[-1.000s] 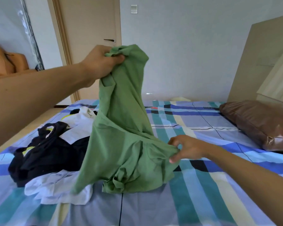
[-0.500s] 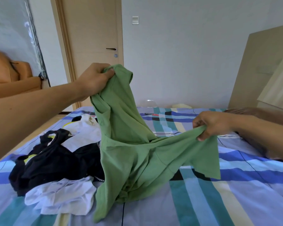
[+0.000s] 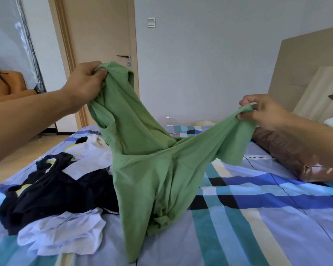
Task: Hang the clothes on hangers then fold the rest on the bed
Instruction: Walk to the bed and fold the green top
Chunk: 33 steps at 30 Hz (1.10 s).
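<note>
A green shirt [image 3: 152, 169] hangs spread between both hands above the bed [image 3: 258, 217], its lower part bunched on the striped sheet. My left hand [image 3: 83, 83] grips one upper corner of it, raised at the left. My right hand [image 3: 261, 110] pinches the other end, out to the right and a little lower. On the bed to the left lies a pile of black clothes [image 3: 52, 192] and white clothes [image 3: 63, 233]. No hanger is in view.
A brown pillow [image 3: 296, 156] lies at the right by the wooden headboard [image 3: 304, 62]. A closed door [image 3: 98, 35] stands behind the shirt. An orange seat [image 3: 6, 85] sits at the far left.
My right hand has pulled its end of the green shirt up and far to the right, stretching the fabric out. My left hand has come down somewhat.
</note>
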Available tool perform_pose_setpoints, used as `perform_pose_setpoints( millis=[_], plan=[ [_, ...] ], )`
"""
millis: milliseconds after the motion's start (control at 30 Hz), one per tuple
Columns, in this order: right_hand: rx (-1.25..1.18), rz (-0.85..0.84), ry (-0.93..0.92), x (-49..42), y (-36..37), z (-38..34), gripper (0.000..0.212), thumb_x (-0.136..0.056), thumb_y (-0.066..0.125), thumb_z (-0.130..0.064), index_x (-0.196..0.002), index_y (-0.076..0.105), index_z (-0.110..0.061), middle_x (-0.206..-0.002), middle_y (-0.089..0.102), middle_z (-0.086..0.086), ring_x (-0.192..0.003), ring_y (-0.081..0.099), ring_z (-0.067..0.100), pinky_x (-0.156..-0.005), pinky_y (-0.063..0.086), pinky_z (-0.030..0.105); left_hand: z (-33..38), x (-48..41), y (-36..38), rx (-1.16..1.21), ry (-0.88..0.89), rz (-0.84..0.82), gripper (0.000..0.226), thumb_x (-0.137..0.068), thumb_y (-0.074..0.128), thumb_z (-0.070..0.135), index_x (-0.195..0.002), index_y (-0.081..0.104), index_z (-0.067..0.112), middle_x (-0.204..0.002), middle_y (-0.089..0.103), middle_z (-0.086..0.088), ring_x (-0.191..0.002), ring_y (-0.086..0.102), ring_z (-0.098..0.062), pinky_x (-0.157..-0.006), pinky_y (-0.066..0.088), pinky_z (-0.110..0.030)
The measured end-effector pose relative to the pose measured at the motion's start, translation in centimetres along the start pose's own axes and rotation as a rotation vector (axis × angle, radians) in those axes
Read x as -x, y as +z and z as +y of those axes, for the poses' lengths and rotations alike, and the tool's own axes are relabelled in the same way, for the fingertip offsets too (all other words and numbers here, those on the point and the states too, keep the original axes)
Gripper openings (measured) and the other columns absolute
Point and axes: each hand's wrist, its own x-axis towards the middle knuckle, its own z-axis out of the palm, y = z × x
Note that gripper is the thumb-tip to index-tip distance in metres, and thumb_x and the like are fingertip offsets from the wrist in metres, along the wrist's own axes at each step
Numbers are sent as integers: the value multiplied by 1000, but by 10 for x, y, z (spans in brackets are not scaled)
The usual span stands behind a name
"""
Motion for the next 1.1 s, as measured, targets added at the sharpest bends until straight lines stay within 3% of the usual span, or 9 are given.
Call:
perform_pose_setpoints(
  millis=[133, 267, 433, 500, 633, 867, 967, 1033, 1100],
  plan=[
    [53, 73, 63, -13, -2, -6, 31, -94, 67, -6, -73, 47, -17, -70, 51, 7, -65, 49, 22, -62, 39, 30, 6, -7, 5, 118, -114, -46, 29, -107, 44, 28, -90, 66, 22, -97, 68, -4, -90, 64, -20, -89, 54, -41],
    [183, 105, 49, -28, -16, -34, 18, -97, 66, -32, -91, 53, -21, -86, 57, -1, -72, 55, 19, -60, 41, 29, 22, -20, 15, 116, -135, -135, 33, -108, 40, 33, -90, 66, 25, -93, 69, 2, -83, 66, -13, -75, 54, -29],
    [640, -125, 112, -49, -61, -86, 78, -64, 59, -87, -102, 61, -19, -108, 59, 3, -97, 59, 27, -86, 49, 39, 44, -45, 15, -194, 66, -262, 49, -105, 44, 42, -84, 62, 2, -86, 65, -10, -81, 62, -29, -72, 47, -31],
    [742, -197, 164, -59, -78, -103, 77, -58, 63, -82, -91, 71, -12, -94, 69, 3, -88, 66, 25, -84, 53, 38, 49, -58, 14, -308, 188, -247, 47, -105, 47, 39, -79, 59, 3, -92, 69, -19, -88, 66, -35, -73, 46, -33],
    [816, -184, 179, -90, -105, -119, 55, -73, 77, -61, -95, 74, -11, -83, 68, 0, -81, 65, 25, -82, 52, 36, 51, -94, 19, -558, 422, -181, 50, -106, 44, 37, -69, 50, 4, -63, 53, -12, -57, 46, -26, -56, 33, -35],
    [728, 167, 148, -138, -123, -98, 61, -92, 64, -56, -130, 63, -7, -133, 59, 24, -118, 56, 43, -95, 45, 45, 43, -145, 39, -722, 380, -31, 42, -106, 35, 44, -76, 49, 19, -72, 54, -6, -74, 54, -34, -64, 39, -38],
    [679, 309, -28, -127, -123, -95, 49, -91, 63, -61, -101, 68, -13, -108, 66, 18, -106, 57, 43, -84, 46, 45, 48, -141, 41, -632, 450, 38, 44, -106, 32, 45, -73, 45, 18, -68, 50, -6, -69, 51, -34, -61, 38, -39],
    [631, 264, -144, -102, -117, -101, 51, -86, 63, -66, -74, 58, -17, -75, 57, 7, -82, 53, 37, -67, 39, 39, 52, -124, 39, -559, 534, 12, 47, -106, 33, 42, -72, 44, 13, -63, 47, -6, -62, 46, -32, -57, 36, -40],
    [571, 133, -201, -69, -107, -110, 63, -76, 65, -77, -72, 58, -15, -66, 55, 5, -69, 55, 29, -60, 39, 36, 58, -94, 36, -492, 608, -53, 46, -108, 35, 37, -71, 43, 10, -59, 44, -4, -55, 42, -22, -55, 33, -38]
  ],
)
